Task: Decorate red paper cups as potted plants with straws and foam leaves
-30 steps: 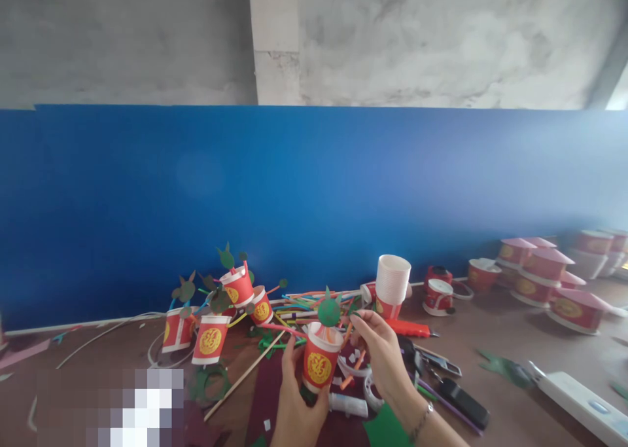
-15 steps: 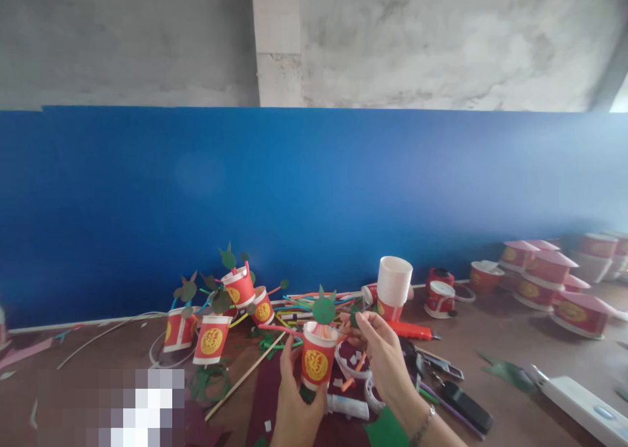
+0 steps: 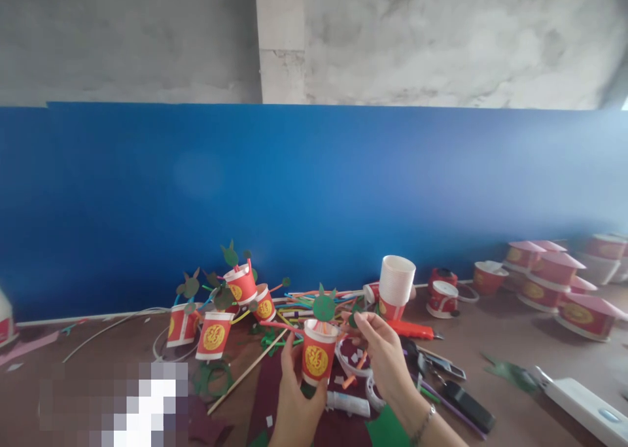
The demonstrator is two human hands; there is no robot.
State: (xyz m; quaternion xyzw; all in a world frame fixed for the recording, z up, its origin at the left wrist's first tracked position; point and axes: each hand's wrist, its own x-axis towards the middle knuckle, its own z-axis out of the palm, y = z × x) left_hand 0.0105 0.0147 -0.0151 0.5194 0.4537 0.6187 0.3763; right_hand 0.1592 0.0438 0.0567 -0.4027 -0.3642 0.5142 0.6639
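My left hand (image 3: pixel 299 394) is wrapped round a red paper cup (image 3: pixel 318 358) with a yellow emblem, held upright. A green paper animal head (image 3: pixel 324 307) with pointed ears rises above its rim. From the cup's left side sticks a pink-red drinking straw (image 3: pixel 279 326). My right hand (image 3: pixel 377 342) pinches a small dark green paper disc (image 3: pixel 354 317) beside the rim on the right; whether the disc touches a straw there I cannot tell. Under the cup lie a white glue tube (image 3: pixel 349 404) and a roll of clear tape (image 3: pixel 375 393).
Several finished cup figures (image 3: pixel 214 334) stand at the left. A stack of white-rimmed cups (image 3: pixel 396 283), a red-orange cutter (image 3: pixel 412 330) and black keys (image 3: pixel 468 404) are to the right. A white glue gun (image 3: pixel 579 401) lies front right, and a blue panel (image 3: pixel 314 185) closes the back.
Both hands keep their holds on the cup and the disc, with barely any movement. The view has shifted slightly, moving the scene a little to the right.
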